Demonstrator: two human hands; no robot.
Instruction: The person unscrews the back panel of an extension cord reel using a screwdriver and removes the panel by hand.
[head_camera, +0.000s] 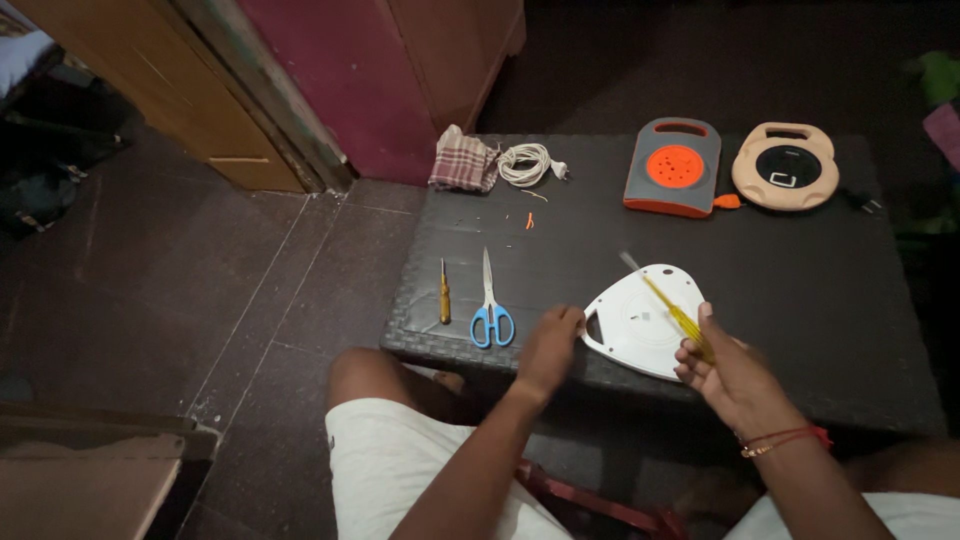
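A white rounded plastic cover (632, 325) lies flat at the near edge of the dark woven table (800, 290). My right hand (725, 365) grips a yellow-handled screwdriver (672, 308) whose shaft slants up and left over the cover. My left hand (550, 345) rests with curled fingers on the table edge, just left of the cover and apart from it, holding nothing that I can see. Blue-handled scissors (490, 305) and a small yellow tester screwdriver (444, 293) lie to the left.
At the table's back stand a grey and orange cord reel (673, 167) and a beige reel with a black centre (786, 166). A coiled white cable (526, 163) and a checked cloth (462, 160) lie at the back left. A wooden cabinet (440, 50) stands behind.
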